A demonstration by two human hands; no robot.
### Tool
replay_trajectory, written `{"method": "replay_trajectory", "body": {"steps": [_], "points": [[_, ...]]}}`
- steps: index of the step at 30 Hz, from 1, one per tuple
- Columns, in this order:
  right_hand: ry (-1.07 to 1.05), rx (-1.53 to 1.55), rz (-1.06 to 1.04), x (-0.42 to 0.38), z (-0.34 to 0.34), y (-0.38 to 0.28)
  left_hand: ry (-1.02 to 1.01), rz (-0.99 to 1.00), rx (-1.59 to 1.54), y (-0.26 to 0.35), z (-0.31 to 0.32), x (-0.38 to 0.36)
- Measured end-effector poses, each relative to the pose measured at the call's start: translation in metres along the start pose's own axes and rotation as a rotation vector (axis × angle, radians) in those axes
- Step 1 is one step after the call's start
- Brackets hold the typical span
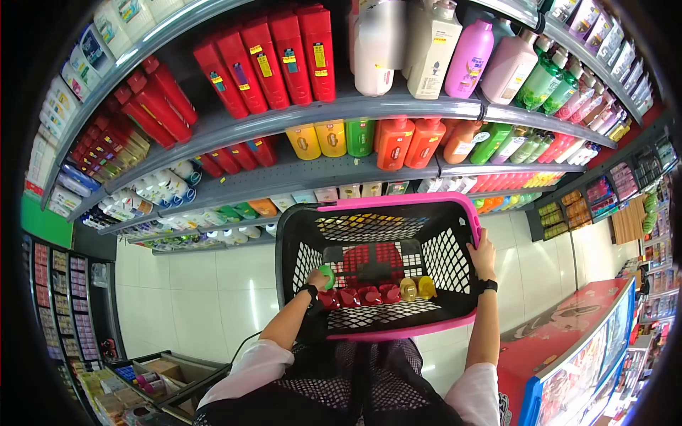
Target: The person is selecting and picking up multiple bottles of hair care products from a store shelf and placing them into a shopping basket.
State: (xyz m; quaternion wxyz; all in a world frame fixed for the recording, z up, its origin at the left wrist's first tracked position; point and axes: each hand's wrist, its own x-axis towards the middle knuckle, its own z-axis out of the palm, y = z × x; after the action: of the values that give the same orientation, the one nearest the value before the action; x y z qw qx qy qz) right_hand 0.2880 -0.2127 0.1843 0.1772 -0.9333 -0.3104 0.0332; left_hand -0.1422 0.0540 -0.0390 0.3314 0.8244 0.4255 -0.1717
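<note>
A black shopping basket (460, 234) with a pink rim is in front of my body. My left hand (317, 280) reaches inside, at the basket's left side, its fingers closed around a green bottle (327, 274), of which mostly the top shows. Along the near side of the basket stands a row of several red bottles (369, 295), with a golden-yellow bottle (408, 288) and a brighter yellow bottle (426, 287) at its right end. On the basket's right edge, my right hand (484, 257) grips the pink rim.
Shelves (263, 117) ahead carry tall red bottles (285, 60), white and purple bottles, and, lower down, yellow bottles (307, 142) and orange bottles (395, 143). A red chest freezer (561, 316) stands at right. Bins of goods (160, 376) are at lower left.
</note>
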Motion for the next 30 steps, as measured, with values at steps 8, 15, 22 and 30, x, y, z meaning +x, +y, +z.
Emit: {"method": "replay_trajectory", "body": {"steps": [8, 15, 22, 30], "points": [[0.059, -0.076, 0.106, -0.006, -0.001, -0.018, 0.014, -0.090, -0.310, 0.064, -0.040, -0.035], [0.060, -0.095, 0.109, -0.001, 0.001, -0.020, 0.022, 0.381, 0.220, 0.072, -0.031, -0.035], [0.097, -0.097, 0.081, -0.003, 0.004, -0.022, 0.232, 0.230, -0.033, 0.067, -0.010, -0.035], [0.092, -0.087, 0.104, 0.000, -0.003, -0.022, 0.232, -0.017, -0.049, 0.054, 0.000, -0.023]]}}
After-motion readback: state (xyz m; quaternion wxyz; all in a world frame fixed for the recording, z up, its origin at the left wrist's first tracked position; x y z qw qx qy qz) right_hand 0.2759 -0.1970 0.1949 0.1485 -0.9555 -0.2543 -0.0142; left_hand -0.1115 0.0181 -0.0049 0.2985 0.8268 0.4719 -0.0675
